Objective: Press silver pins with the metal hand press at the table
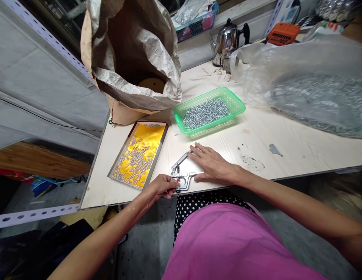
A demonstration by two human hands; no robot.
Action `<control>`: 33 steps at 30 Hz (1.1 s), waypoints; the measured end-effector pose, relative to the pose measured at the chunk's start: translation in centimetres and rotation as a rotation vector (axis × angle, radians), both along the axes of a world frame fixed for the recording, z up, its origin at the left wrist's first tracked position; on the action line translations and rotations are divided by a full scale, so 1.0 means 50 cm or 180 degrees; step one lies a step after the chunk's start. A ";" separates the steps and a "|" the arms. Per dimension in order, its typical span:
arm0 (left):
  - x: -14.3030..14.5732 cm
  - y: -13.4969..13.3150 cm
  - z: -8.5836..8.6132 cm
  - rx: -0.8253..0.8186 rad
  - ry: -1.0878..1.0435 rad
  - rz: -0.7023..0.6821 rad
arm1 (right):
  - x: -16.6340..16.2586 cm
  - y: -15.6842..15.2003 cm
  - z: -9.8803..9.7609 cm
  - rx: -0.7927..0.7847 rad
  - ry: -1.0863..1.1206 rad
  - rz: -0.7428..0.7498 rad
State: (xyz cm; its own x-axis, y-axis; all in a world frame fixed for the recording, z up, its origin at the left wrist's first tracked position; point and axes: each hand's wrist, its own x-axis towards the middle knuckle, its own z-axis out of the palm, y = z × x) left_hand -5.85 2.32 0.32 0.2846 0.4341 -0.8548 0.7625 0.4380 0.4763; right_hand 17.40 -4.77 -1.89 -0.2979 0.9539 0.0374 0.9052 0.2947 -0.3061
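Observation:
A silver hand-press plier (185, 175) with a spring and a lever lies near the front edge of the table. My left hand (165, 186) pinches at its jaw end, beside a small red part; what sits between the fingertips is too small to make out. My right hand (211, 163) is open over the handles, fingers stretched by the upper lever and thumb near the lower handle. Left of the plier is a shallow box (162, 142) lined with yellow cloth, with small metal pins (137, 161) scattered in it. Behind the plier, a green basket (195, 133) holds many small metal pins.
A large open woven sack (128, 91) stands at the back left. To the right lies a clear plastic bag (315, 93) of metal pieces. A metal kettle (227, 41), an orange box (283, 34) and a blue basket (197, 29) are at the back.

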 end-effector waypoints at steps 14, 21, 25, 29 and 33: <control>0.000 -0.029 0.008 0.0130 0.0089 0.0249 | -0.016 0.031 0.034 -0.0316 -0.0100 0.0250; -0.001 -0.061 0.029 0.2571 0.0673 -0.1210 | -0.017 0.013 0.019 -0.0020 0.0088 0.0353; 0.031 -0.064 0.014 0.3647 0.0197 -0.2055 | -0.020 0.009 0.005 0.0048 0.0212 0.0323; 0.067 -0.043 -0.012 0.3771 -0.0079 -0.2612 | -0.005 0.001 0.004 -0.0003 0.0277 0.0355; 0.086 -0.028 -0.015 0.3739 0.0130 -0.2951 | 0.021 -0.008 0.015 -0.0250 -0.0021 0.0231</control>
